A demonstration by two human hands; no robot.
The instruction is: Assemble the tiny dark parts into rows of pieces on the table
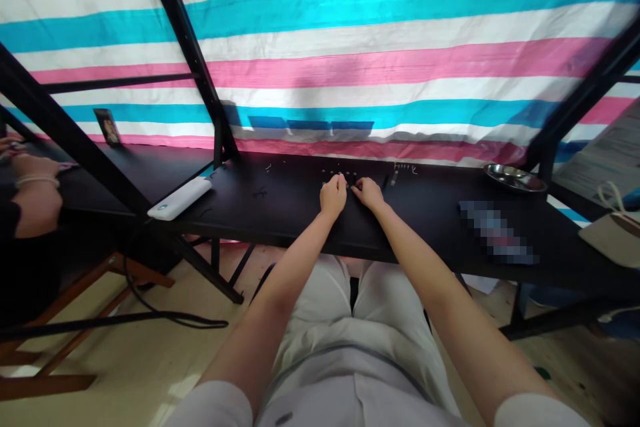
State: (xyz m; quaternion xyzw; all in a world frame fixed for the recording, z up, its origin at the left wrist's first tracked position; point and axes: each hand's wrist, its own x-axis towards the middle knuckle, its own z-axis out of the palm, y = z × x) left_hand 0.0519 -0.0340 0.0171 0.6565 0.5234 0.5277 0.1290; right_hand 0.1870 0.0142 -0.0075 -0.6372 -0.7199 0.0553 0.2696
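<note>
On the black table (280, 213), my left hand (333, 196) rests near a loose group of tiny pale pieces (355, 174). Its fingers are bent and pressed together, and whatever sits at the tips is too small to make out. Just to the right, my right hand (369, 193) is closed too, with thumb and forefinger brought together at the table surface. A small gap separates the two hands. Beside the right hand lie a short dark stick-like piece (386, 181) and a narrow clear strip (394, 177). A row of small pale bits (404, 167) is behind them.
A white power-strip-like box (181, 199) lies at the left end. Dark scraps (260, 193) are scattered nearby. To the right are a shiny metal dish (515, 178) and a blurred-out flat object (497, 232). Another person's hand (35, 170) works at the far left. Black frame posts flank the table.
</note>
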